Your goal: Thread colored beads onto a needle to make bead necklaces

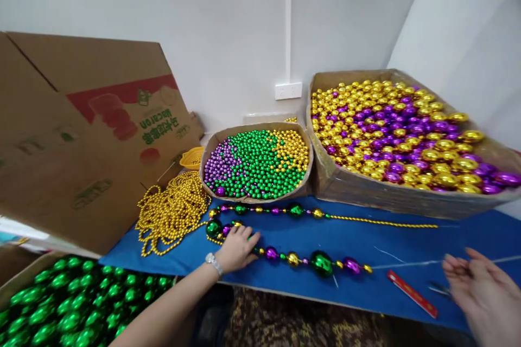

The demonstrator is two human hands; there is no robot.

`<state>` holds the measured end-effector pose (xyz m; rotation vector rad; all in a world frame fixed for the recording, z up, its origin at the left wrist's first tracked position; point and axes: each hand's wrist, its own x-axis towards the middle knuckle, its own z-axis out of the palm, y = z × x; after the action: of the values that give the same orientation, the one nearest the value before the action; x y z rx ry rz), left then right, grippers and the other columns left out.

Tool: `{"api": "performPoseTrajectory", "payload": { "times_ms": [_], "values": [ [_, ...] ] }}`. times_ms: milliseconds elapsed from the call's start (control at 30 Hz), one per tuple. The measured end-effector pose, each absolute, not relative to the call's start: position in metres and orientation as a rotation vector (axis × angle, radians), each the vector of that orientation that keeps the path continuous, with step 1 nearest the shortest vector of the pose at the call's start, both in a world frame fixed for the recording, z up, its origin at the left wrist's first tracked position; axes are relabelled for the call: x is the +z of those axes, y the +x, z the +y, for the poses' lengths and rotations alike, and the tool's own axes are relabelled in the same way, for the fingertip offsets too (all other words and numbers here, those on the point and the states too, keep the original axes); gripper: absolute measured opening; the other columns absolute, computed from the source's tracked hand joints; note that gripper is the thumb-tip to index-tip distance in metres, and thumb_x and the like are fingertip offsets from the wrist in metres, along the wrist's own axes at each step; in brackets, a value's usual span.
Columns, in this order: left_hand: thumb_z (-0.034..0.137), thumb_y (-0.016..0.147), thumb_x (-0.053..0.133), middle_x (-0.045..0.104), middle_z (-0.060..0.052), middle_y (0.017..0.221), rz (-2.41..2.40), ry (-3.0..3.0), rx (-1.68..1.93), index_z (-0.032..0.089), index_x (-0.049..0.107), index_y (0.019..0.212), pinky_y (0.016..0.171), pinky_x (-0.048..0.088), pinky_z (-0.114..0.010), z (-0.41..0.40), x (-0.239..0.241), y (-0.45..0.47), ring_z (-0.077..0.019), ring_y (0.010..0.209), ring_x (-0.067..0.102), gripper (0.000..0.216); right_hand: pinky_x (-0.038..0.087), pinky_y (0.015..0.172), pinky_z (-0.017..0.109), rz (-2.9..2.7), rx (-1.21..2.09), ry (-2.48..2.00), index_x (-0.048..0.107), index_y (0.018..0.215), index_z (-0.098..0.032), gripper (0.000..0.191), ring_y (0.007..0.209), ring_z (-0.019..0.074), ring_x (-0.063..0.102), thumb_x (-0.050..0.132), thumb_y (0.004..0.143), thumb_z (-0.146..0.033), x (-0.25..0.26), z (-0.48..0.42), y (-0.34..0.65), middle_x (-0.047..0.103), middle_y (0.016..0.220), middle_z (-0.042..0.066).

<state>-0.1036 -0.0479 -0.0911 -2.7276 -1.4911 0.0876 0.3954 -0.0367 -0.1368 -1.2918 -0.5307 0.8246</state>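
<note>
My left hand (236, 248), with a watch on its wrist, lies on the blue cloth (407, 238) with its fingers curled over the left end of a bead strand (321, 262) of green, purple and gold balls. My right hand (484, 287) hovers at the lower right with fingers apart and holds nothing, close to a thin white string (407, 264) running across the cloth. A second strand (297, 210) lies further back and ends in a thin gold bead chain (382, 222).
A small cardboard box (257, 162) of purple, green and gold beads stands behind the strands. A large box (402, 135) of gold and purple balls fills the right. A gold bead pile (171, 211), a box of green balls (61, 303), a red stick (412, 293) and scissors (439, 288) lie around.
</note>
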Motion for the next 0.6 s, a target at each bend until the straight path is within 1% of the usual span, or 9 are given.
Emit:
{"api": "performPoseTrajectory", "payload": {
  "times_ms": [100, 167, 300, 367, 467, 533, 600],
  "values": [
    [0.041, 0.082, 0.053, 0.055, -0.012, 0.108, -1.614, -2.593, 0.089, 0.023, 0.044, 0.128, 0.088, 0.036, -0.044, -0.041, -0.094, -0.13, -0.029, 0.101, 0.05, 0.051, 0.051, 0.052, 0.034, -0.392, 0.795, -1.285, 0.055, 0.077, -0.027, 0.032, 0.05, 0.014, 0.056, 0.074, 0.059, -0.045, -0.136, -0.036, 0.375, 0.05, 0.056, -0.002],
    [0.04, 0.084, 0.05, 0.055, -0.012, 0.108, -1.683, -2.504, 0.084, 0.022, 0.047, 0.127, 0.088, 0.037, -0.043, -0.034, -0.097, -0.146, -0.0288, 0.1, 0.051, 0.047, 0.051, 0.05, 0.031, -0.364, 0.83, -1.269, 0.056, 0.079, -0.023, 0.036, 0.051, 0.0131, 0.058, 0.075, 0.057, -0.044, -0.136, -0.033, 0.359, 0.052, 0.055, -0.004],
    [0.04, 0.084, 0.048, 0.057, -0.013, 0.109, -1.753, -2.405, 0.097, 0.022, 0.051, 0.124, 0.09, 0.036, -0.045, -0.025, -0.095, -0.162, -0.0303, 0.103, 0.051, 0.043, 0.053, 0.053, 0.025, -0.378, 0.907, -1.221, 0.058, 0.086, -0.021, 0.043, 0.056, 0.0119, 0.062, 0.077, 0.056, -0.045, -0.134, -0.03, 0.331, 0.054, 0.056, -0.006],
    [0.044, 0.082, 0.051, 0.056, -0.013, 0.117, -1.735, -2.422, 0.062, 0.024, 0.05, 0.125, 0.093, 0.035, -0.046, -0.028, -0.09, -0.165, -0.0318, 0.11, 0.049, 0.048, 0.054, 0.055, 0.024, -0.395, 0.931, -1.2, 0.059, 0.088, -0.021, 0.048, 0.058, 0.0116, 0.063, 0.079, 0.053, -0.047, -0.13, -0.031, 0.323, 0.056, 0.058, -0.006],
    [0.048, 0.082, 0.05, 0.051, -0.011, 0.128, -1.727, -2.425, -0.141, 0.024, 0.046, 0.129, 0.095, 0.037, -0.042, -0.041, -0.081, -0.177, -0.0292, 0.115, 0.047, 0.053, 0.055, 0.057, 0.023, -0.43, 0.94, -1.186, 0.06, 0.094, -0.021, 0.056, 0.06, 0.0111, 0.064, 0.081, 0.05, -0.05, -0.124, -0.035, 0.319, 0.057, 0.06, -0.006],
    [0.046, 0.085, 0.046, 0.054, -0.01, 0.123, -1.798, -2.299, -0.327, 0.021, 0.047, 0.126, 0.093, 0.04, -0.038, -0.055, -0.076, -0.199, -0.0258, 0.11, 0.052, 0.048, 0.055, 0.057, 0.021, -0.461, 0.933, -1.191, 0.06, 0.098, -0.021, 0.059, 0.06, 0.0108, 0.064, 0.08, 0.051, -0.051, -0.121, -0.038, 0.318, 0.058, 0.063, -0.006],
    [0.044, 0.085, 0.043, 0.06, -0.01, 0.112, -1.918, -2.048, -0.46, 0.019, 0.053, 0.116, 0.087, 0.044, -0.037, -0.074, -0.075, -0.233, -0.0253, 0.1, 0.057, 0.041, 0.055, 0.057, 0.02, -0.496, 0.923, -1.203, 0.061, 0.102, -0.021, 0.061, 0.06, 0.0105, 0.065, 0.08, 0.054, -0.051, -0.119, -0.041, 0.316, 0.059, 0.065, -0.006]
  ]
}}
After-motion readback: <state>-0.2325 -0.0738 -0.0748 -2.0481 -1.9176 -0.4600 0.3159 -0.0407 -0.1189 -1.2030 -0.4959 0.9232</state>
